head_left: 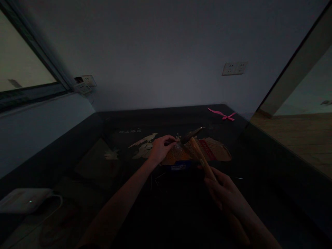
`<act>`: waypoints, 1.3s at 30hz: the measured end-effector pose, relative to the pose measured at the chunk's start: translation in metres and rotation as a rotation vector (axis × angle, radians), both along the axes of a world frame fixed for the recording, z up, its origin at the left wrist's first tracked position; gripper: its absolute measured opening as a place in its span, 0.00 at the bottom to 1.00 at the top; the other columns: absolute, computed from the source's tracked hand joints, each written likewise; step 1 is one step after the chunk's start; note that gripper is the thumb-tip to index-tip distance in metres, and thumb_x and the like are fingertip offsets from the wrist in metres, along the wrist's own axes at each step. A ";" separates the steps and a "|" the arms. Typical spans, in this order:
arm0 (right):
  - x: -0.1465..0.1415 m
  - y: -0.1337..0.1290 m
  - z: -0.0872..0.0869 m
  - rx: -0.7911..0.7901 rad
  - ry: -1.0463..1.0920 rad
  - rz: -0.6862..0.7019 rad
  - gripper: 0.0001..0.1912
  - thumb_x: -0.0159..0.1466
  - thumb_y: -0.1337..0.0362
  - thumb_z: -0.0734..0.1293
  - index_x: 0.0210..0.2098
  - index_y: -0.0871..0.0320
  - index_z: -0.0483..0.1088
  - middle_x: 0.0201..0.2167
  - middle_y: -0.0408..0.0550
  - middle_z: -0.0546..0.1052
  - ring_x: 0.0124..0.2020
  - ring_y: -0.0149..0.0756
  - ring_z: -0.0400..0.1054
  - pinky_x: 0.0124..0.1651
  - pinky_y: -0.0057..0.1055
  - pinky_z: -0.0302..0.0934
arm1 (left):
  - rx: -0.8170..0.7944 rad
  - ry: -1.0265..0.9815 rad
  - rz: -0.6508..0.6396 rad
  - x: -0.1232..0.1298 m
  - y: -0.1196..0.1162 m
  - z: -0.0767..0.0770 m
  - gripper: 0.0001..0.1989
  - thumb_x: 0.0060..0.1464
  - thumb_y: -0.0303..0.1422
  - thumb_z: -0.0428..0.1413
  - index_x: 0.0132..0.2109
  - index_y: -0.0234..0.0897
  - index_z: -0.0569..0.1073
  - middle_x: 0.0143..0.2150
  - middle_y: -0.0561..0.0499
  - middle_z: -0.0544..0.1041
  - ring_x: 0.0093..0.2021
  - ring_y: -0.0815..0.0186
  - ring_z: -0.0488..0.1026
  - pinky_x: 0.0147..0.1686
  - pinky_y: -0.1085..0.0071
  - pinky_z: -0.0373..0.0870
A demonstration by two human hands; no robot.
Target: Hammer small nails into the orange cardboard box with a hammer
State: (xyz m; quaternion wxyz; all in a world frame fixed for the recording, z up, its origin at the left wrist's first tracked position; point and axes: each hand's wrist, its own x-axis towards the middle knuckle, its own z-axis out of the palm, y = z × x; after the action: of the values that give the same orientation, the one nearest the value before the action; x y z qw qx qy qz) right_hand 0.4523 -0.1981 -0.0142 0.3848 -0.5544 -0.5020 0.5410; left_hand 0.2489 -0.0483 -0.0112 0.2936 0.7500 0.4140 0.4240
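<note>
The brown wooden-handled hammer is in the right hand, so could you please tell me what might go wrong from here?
If the brown wooden-handled hammer in the bare right hand slips or swings off line, it could catch the bare left hand, whose fingertips are close to the dark metal head. The dim light might make aiming harder. The thin, pale, nail-like slivers on the dark table could be jarred out of place.
</note>
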 end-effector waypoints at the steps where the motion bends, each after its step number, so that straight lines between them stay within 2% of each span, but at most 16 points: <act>1: 0.000 0.000 0.000 -0.001 -0.002 0.004 0.31 0.60 0.54 0.60 0.59 0.63 0.54 0.13 0.32 0.59 0.10 0.24 0.50 0.12 0.21 0.46 | 0.001 0.000 0.005 0.000 -0.001 0.001 0.04 0.50 0.29 0.56 0.35 0.35 0.74 0.34 0.50 0.77 0.35 0.66 0.74 0.38 0.70 0.71; 6: 0.000 -0.001 0.005 0.023 -0.032 0.009 0.29 0.59 0.56 0.62 0.57 0.61 0.58 0.18 0.36 0.62 0.16 0.25 0.55 0.17 0.22 0.51 | 0.005 0.012 0.024 -0.001 -0.005 0.004 0.04 0.50 0.28 0.56 0.34 0.35 0.74 0.34 0.51 0.77 0.34 0.67 0.75 0.37 0.71 0.71; 10: 0.005 -0.001 0.015 0.008 -0.070 0.022 0.29 0.60 0.55 0.62 0.58 0.61 0.58 0.18 0.35 0.61 0.15 0.25 0.54 0.16 0.22 0.49 | -0.012 0.019 0.038 -0.002 -0.005 0.003 0.03 0.49 0.28 0.56 0.34 0.35 0.74 0.33 0.51 0.77 0.33 0.67 0.75 0.36 0.72 0.71; 12: 0.009 0.000 0.025 0.023 -0.123 0.004 0.29 0.60 0.54 0.62 0.57 0.60 0.59 0.19 0.37 0.63 0.16 0.26 0.56 0.17 0.22 0.51 | -0.017 0.013 0.039 -0.002 -0.004 0.001 0.03 0.49 0.28 0.56 0.34 0.35 0.74 0.33 0.51 0.77 0.33 0.67 0.75 0.36 0.72 0.71; 15: 0.015 0.001 0.047 0.097 -0.234 -0.016 0.28 0.58 0.54 0.64 0.55 0.59 0.63 0.27 0.44 0.71 0.23 0.30 0.64 0.22 0.24 0.58 | -0.034 0.027 0.052 -0.002 -0.003 0.000 0.04 0.49 0.26 0.57 0.34 0.35 0.74 0.33 0.51 0.78 0.34 0.67 0.75 0.37 0.72 0.71; 17: 0.016 0.002 0.063 0.143 -0.301 0.006 0.26 0.57 0.54 0.64 0.53 0.59 0.65 0.31 0.46 0.73 0.27 0.33 0.67 0.25 0.25 0.61 | -0.058 0.049 0.076 -0.001 -0.004 0.001 0.04 0.48 0.25 0.57 0.34 0.35 0.74 0.33 0.51 0.78 0.33 0.67 0.75 0.36 0.71 0.71; 21: 0.012 0.008 0.080 0.158 -0.407 0.088 0.23 0.57 0.56 0.64 0.50 0.58 0.68 0.28 0.45 0.74 0.28 0.35 0.68 0.25 0.26 0.63 | -0.083 0.057 0.094 0.000 -0.006 0.004 0.04 0.48 0.25 0.58 0.33 0.35 0.75 0.33 0.51 0.79 0.33 0.67 0.75 0.36 0.72 0.70; 26: 0.006 0.012 0.083 0.150 -0.487 0.160 0.15 0.56 0.59 0.64 0.41 0.58 0.73 0.28 0.45 0.76 0.30 0.38 0.71 0.30 0.28 0.65 | -0.043 0.120 0.130 -0.001 -0.006 0.004 0.06 0.47 0.26 0.59 0.35 0.35 0.76 0.34 0.50 0.79 0.36 0.64 0.75 0.37 0.71 0.70; 32: 0.006 0.010 0.090 0.232 -0.512 0.130 0.21 0.57 0.57 0.63 0.47 0.59 0.71 0.34 0.47 0.77 0.34 0.40 0.71 0.34 0.30 0.66 | -0.069 0.069 0.094 -0.001 -0.004 0.001 0.04 0.47 0.25 0.58 0.33 0.34 0.75 0.33 0.50 0.79 0.34 0.66 0.75 0.36 0.73 0.70; 36: 0.003 0.012 0.079 0.159 -0.472 0.160 0.16 0.56 0.60 0.64 0.42 0.58 0.73 0.25 0.45 0.76 0.28 0.37 0.70 0.28 0.29 0.65 | -0.022 0.143 0.132 -0.003 -0.002 -0.003 0.06 0.48 0.28 0.58 0.36 0.36 0.76 0.35 0.49 0.79 0.36 0.63 0.75 0.38 0.69 0.70; 39: 0.003 0.011 0.075 0.169 -0.428 0.114 0.14 0.56 0.60 0.65 0.40 0.57 0.74 0.21 0.43 0.74 0.26 0.37 0.69 0.25 0.28 0.64 | -0.013 0.161 0.127 -0.003 -0.002 -0.004 0.06 0.47 0.28 0.58 0.36 0.36 0.76 0.35 0.49 0.79 0.37 0.62 0.75 0.39 0.67 0.70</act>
State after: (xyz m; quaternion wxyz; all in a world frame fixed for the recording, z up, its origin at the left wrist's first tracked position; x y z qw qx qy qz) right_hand 0.4558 -0.1871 0.0606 0.2835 -0.5930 -0.6460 0.3881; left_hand 0.2459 -0.0499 -0.0152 0.2364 0.7521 0.4858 0.3774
